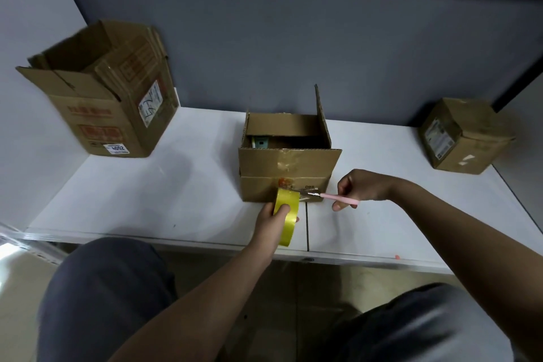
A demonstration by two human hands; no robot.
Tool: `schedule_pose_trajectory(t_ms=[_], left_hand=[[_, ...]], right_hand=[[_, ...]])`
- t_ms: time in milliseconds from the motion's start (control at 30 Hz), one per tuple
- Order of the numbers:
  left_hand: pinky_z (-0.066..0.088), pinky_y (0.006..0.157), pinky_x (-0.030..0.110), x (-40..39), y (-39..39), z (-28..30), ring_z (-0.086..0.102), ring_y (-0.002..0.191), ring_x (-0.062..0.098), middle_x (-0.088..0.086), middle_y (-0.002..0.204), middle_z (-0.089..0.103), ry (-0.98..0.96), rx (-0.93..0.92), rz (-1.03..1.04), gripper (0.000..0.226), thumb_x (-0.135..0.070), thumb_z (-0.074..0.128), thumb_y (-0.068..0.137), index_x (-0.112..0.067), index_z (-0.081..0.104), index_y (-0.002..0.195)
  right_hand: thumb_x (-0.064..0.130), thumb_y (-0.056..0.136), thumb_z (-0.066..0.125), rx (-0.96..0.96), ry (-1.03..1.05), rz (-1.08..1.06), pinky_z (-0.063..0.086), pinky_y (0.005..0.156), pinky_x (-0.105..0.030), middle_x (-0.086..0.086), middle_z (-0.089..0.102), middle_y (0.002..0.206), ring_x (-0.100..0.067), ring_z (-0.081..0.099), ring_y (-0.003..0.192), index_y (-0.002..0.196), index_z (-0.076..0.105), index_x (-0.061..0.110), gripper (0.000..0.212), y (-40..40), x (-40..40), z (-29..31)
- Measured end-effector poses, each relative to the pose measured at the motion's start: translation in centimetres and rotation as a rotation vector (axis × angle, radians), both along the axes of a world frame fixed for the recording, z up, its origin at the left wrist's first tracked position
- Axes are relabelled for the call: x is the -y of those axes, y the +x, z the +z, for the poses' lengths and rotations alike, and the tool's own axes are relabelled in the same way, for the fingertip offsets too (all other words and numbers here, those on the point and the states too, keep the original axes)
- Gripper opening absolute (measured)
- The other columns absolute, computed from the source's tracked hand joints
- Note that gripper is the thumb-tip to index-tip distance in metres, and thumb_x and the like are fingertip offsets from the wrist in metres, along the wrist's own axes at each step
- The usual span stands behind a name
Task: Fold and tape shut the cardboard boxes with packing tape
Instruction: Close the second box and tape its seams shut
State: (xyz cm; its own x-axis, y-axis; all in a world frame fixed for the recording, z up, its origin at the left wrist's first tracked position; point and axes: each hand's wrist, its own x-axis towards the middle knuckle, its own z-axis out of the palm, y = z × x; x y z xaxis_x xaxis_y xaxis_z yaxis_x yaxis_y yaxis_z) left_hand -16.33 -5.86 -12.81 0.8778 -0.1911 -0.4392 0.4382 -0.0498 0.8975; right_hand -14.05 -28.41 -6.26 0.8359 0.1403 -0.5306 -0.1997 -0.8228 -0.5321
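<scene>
My left hand (271, 219) is gripping the yellow tape roll (286, 216) against the front of the open middle box (289, 175); just right of it, my right hand (360, 186) is pinching a pink cutter (332, 196), blade touching the roll.

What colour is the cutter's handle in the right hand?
Pink: the cutter in the right hand, head view.
</scene>
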Motion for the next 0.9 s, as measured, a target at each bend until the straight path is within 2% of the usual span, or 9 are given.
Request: schedule_pose_trajectory(t_ms=[100,300,400,500,600,700,800,900], left_hand=[[0.047,0.065,0.025,-0.3,-0.4,0.1,0.069,0.081,0.012,0.011,0.095,0.071,0.002,0.063,-0.067,0.015,-0.017,0.048,0.095,-0.017,0.062,0.099],[0.045,0.06,0.021,1.1,-1.2,0.9,0.068,0.069,0.01,0.008,0.082,0.068,0.017,0.145,-0.212,0.013,-0.011,0.047,0.094,-0.013,0.06,0.094],[0.045,0.067,0.028,2.7,-1.9,1.4,0.068,0.077,0.021,0.004,0.074,0.069,-0.004,0.155,-0.273,0.008,-0.018,0.052,0.088,-0.017,0.06,0.087],[0.045,0.069,0.031,4.4,-2.3,1.6,0.069,0.082,0.025,0.001,0.072,0.069,0.0,0.169,-0.323,0.026,-0.03,0.049,0.071,-0.016,0.061,0.089],[0.043,0.07,0.032,6.2,-2.5,1.9,0.067,0.08,0.025,0.003,0.074,0.07,0.029,0.168,-0.373,0.037,-0.032,0.048,0.069,-0.009,0.059,0.095],[0.042,0.069,0.03,7.8,-2.9,2.1,0.065,0.074,0.02,0.005,0.074,0.07,0.02,0.173,-0.392,0.03,-0.03,0.05,0.073,-0.009,0.057,0.092],[0.041,0.069,0.029,8.9,-3.0,2.1,0.065,0.074,0.017,0.011,0.081,0.07,0.023,0.181,-0.406,0.011,-0.018,0.049,0.091,-0.009,0.056,0.094],[0.041,0.066,0.028,9.8,-3.0,2.0,0.065,0.067,0.009,0.003,0.075,0.069,0.031,0.169,-0.399,0.01,-0.016,0.047,0.094,-0.012,0.056,0.091]], right_hand=[[0.027,0.075,0.081,0.032,0.099,-0.072,0.035,0.054,-0.01,0.004,0.058,0.052,0.001,0.048,0.05,0.06,0.067,0.016,0.024,-2.3,0.4,-1.1],[0.033,0.07,0.084,0.198,0.137,-0.225,0.033,0.061,-0.021,0.007,0.06,0.059,-0.004,0.046,0.058,0.065,0.067,0.008,0.031,-7.4,2.7,-2.3],[0.036,0.07,0.081,0.268,0.136,-0.307,0.033,0.063,-0.026,0.001,0.069,0.069,-0.006,0.047,0.061,0.062,0.062,0.014,0.03,-9.8,4.1,-2.5],[0.045,0.068,0.08,0.365,0.05,-0.385,0.034,0.061,-0.027,0.009,0.064,0.061,-0.006,0.045,0.058,0.059,0.061,0.022,0.031,-11.8,5.2,-2.6],[0.051,0.072,0.076,0.484,-0.064,-0.444,0.034,0.057,-0.023,0.019,0.063,0.059,-0.003,0.046,0.055,0.059,0.056,0.022,0.038,-13.6,6.0,-2.5],[0.057,0.067,0.077,0.569,-0.14,-0.46,0.035,0.054,-0.026,0.012,0.06,0.06,-0.008,0.047,0.056,0.055,0.05,0.027,0.042,-14.9,7.1,-3.0],[0.055,0.067,0.077,0.639,-0.189,-0.439,0.037,0.054,-0.029,0.009,0.056,0.058,-0.009,0.049,0.059,0.054,0.045,0.026,0.045,-15.7,7.8,-3.3],[0.058,0.069,0.072,0.73,-0.271,-0.413,0.038,0.053,-0.03,0.008,0.049,0.055,-0.012,0.048,0.061,0.057,0.047,0.023,0.044,-16.0,8.2,-3.1]])
